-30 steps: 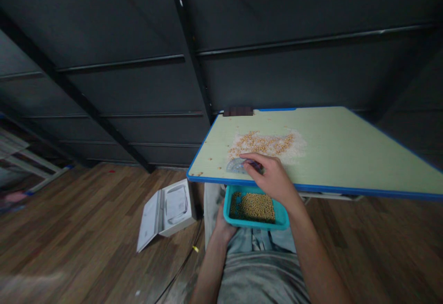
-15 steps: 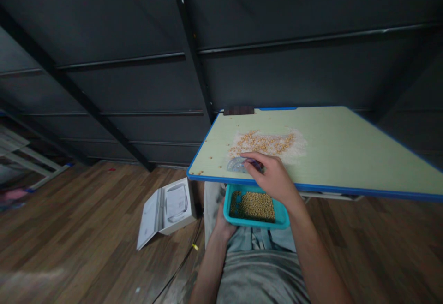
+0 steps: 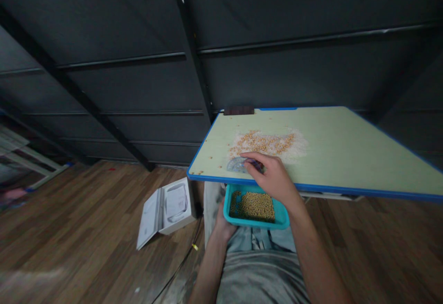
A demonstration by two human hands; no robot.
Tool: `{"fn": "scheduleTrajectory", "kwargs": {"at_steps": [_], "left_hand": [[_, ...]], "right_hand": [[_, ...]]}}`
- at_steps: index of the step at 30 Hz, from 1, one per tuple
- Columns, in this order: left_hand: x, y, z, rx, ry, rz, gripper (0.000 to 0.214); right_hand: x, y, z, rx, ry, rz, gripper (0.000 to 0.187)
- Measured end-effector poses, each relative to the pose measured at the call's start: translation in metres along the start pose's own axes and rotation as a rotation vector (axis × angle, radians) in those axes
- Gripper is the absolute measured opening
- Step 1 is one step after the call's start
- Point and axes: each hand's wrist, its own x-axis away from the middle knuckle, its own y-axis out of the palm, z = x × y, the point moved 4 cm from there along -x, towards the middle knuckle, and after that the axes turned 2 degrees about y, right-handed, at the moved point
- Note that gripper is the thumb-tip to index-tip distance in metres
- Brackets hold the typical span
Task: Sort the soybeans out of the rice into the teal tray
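right hand (image 3: pixel 273 177) pinching protractor (image 3: pixel 237 164) at near desk (image 3: pixel 346 147) edge | thin, stiff, slippery; grip its rim | left hand (image 3: pixel 221 223) holding bean tray (image 3: pixel 254 223) from below

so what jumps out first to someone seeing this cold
A pile of yellow beans mixed with white grains lies on the pale green desk. The right hand presses a clear protractor near the desk's front edge. Just below, the left hand holds a teal tray of beans.
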Motion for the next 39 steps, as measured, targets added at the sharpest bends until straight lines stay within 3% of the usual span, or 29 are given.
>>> {"fn": "scheduleTrajectory", "kwargs": {"at_steps": [9,21,39], "left_hand": [[-0.011,-0.012,-0.006,0.011,0.013,-0.016,0.030],[-0.004,-0.002,-0.003,-0.003,0.011,-0.026,0.030],[-0.008,-0.010,-0.005,0.009,0.009,-0.032,0.027]], "right_hand": [[0.000,0.000,0.001,0.005,0.000,-0.001,0.027],[0.000,-0.001,-0.001,0.003,0.003,-0.007,0.027],[0.000,0.000,0.000,0.008,0.000,0.000,0.027]]}}
